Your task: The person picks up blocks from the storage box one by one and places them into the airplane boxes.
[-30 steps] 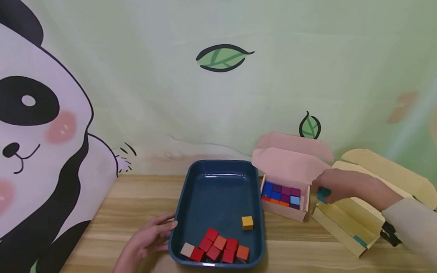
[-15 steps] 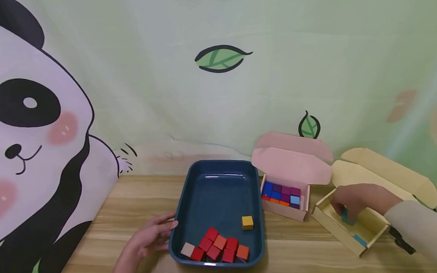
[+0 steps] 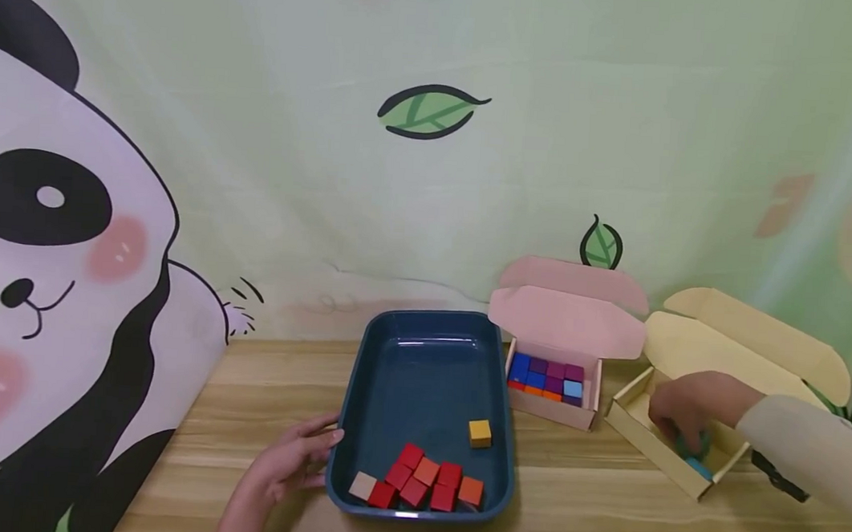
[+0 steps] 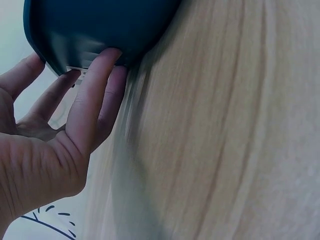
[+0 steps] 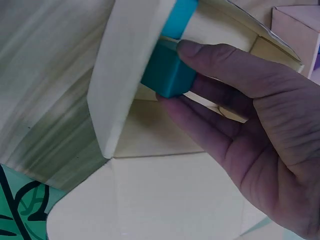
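My right hand (image 3: pixel 689 404) is inside the yellow cardboard box (image 3: pixel 651 442) in the head view. It pinches a teal cube (image 5: pixel 170 70) between thumb and fingertips, plainly seen in the right wrist view. A light-blue block (image 5: pixel 179 20) lies just beyond that cube, along the box wall. My left hand (image 3: pixel 293 460) rests against the left side of the dark blue tray (image 3: pixel 427 378); in the left wrist view its extended fingers touch the tray's outer wall. Several red and orange cubes (image 3: pixel 414 490), a pale cube (image 3: pixel 363 486) and a yellow-orange cube (image 3: pixel 480 434) lie in the tray.
Between the tray and the yellow box stands a pink box (image 3: pixel 555 417), lid up, holding blue, purple and orange cubes. The yellow box's lid (image 3: pixel 725 346) stands open behind it. A printed panda curtain (image 3: pixel 257 169) hangs behind the wooden table (image 3: pixel 565 506).
My right hand has brought the teal cube from above the box's left edge down into the yellow box, then towards the light-blue block. The left hand stays at the tray.
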